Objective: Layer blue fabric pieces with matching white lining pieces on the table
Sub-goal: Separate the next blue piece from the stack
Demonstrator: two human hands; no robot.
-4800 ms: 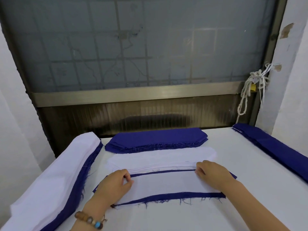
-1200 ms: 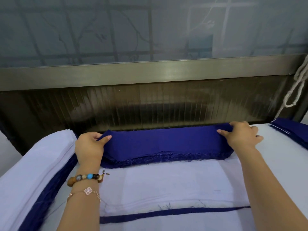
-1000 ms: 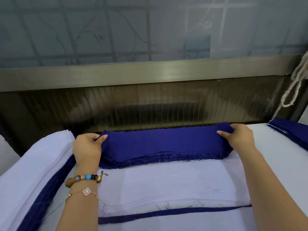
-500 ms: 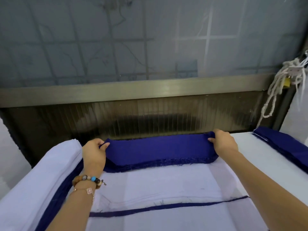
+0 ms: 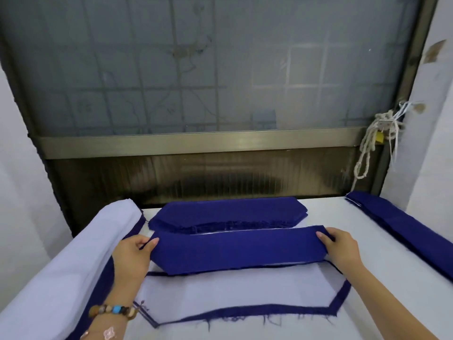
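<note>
Head view: left hand [image 5: 133, 256], right hand [image 5: 343, 249] pinch blue piece [image 5: 240, 251].

Both bare forearms reach forward, well apart, backs of the hands up. The left hand [image 5: 133, 256] pinches one end of a blue fabric piece [image 5: 237, 251]; the right hand [image 5: 343, 249] pinches the opposite end. A beaded bracelet [image 5: 114, 310] circles the left wrist.
</note>
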